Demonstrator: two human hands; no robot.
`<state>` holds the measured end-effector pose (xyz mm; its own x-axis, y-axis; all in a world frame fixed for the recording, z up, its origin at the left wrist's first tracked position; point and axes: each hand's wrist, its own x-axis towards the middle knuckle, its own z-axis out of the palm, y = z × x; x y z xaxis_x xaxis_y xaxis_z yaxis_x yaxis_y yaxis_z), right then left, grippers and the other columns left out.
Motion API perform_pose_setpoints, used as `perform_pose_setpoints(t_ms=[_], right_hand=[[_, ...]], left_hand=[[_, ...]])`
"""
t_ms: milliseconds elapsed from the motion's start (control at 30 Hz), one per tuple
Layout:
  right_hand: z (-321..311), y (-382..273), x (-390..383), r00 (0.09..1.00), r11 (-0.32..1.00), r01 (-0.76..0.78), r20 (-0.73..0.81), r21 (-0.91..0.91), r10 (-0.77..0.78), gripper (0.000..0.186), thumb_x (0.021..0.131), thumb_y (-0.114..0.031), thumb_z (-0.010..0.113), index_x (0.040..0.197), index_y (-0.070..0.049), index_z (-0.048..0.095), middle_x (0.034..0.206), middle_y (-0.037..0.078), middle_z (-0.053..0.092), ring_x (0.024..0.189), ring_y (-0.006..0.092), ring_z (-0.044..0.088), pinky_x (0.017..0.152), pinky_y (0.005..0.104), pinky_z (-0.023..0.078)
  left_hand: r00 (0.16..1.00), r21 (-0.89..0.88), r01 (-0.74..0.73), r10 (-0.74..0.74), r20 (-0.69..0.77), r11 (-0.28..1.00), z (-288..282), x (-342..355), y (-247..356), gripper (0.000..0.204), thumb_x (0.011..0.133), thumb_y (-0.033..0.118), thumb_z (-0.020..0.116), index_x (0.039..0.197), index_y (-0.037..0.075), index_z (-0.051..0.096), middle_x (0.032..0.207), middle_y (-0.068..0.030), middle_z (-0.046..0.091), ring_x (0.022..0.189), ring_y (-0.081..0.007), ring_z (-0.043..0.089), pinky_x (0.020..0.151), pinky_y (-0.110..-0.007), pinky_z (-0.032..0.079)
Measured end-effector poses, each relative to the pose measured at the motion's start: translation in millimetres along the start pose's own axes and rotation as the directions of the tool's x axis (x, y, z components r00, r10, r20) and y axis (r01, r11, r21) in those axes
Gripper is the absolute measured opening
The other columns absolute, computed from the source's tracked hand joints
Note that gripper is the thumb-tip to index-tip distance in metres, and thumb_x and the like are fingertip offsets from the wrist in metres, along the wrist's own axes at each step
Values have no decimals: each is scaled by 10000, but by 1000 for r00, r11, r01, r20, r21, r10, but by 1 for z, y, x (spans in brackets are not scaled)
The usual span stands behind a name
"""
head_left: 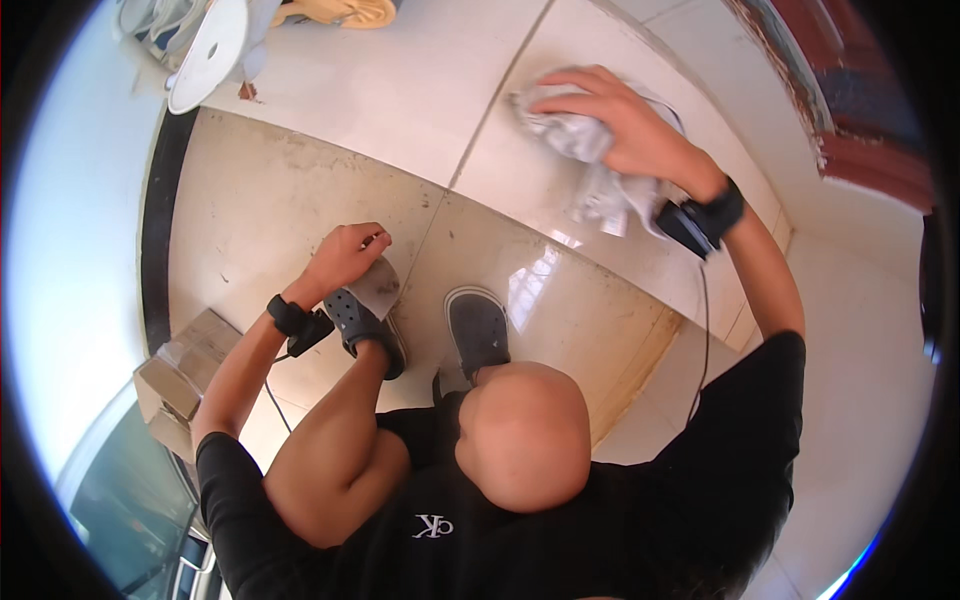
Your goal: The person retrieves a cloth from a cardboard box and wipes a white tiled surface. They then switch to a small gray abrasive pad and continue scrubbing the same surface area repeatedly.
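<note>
My right hand (pixel 635 130) presses a crumpled light grey cloth (pixel 570 130) onto the white tiled step (pixel 400 70) at the upper right, its fingers curved over the cloth. My left hand (pixel 345 255) is closed on a flat grey object (pixel 378 290), perhaps a scraper blade; it hangs over my left grey clog (pixel 355 325), and its grip end is hidden in my fingers. My right clog (pixel 476 330) stands on the lower beige tiles (pixel 450 245). Both wrists carry black strapped devices with cables.
A cardboard box (pixel 185 365) sits by the white wall at the left, near a glass panel (pixel 130 480). A white object (pixel 210 60) and a yellow one (pixel 355 12) are on the step at the upper left. A worn dark red frame (pixel 865 160) edges the upper right.
</note>
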<state>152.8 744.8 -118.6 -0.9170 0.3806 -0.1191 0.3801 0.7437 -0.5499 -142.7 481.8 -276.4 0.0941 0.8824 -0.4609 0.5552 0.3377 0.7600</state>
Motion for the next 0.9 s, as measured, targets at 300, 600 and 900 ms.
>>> perform_pose_setpoints(t_ms=[300, 600, 900], right_hand=[[32, -34, -162, 932, 984, 170, 314, 57, -180, 637, 531, 99, 624, 1108, -152, 727, 1360, 62, 571, 1276, 357, 453, 1077, 496, 369], [-3, -37, -172, 986, 999, 44, 160, -24, -40, 679, 528, 108, 593, 1157, -124, 703, 1375, 94, 557, 1277, 377, 441, 1071, 479, 376], [18, -33, -291, 954, 974, -179, 267, 142, 136, 667, 525, 60, 619, 1159, -130, 706, 1350, 102, 567, 1253, 386, 461, 1092, 484, 337]], left_hand=[[993, 58, -53, 47, 108, 997, 23, 29, 62, 244, 959, 224, 546, 1005, 24, 678, 883, -150, 699, 803, -295, 665, 767, -373, 522], [976, 113, -183, 167, 139, 977, 63, 27, 77, 264, 952, 288, 568, 978, 53, 687, 820, -173, 683, 747, -354, 650, 704, -418, 509], [963, 116, -157, 126, 238, 981, 68, 60, 118, 244, 965, 233, 558, 1014, 34, 691, 901, -146, 711, 814, -291, 682, 768, -365, 532]])
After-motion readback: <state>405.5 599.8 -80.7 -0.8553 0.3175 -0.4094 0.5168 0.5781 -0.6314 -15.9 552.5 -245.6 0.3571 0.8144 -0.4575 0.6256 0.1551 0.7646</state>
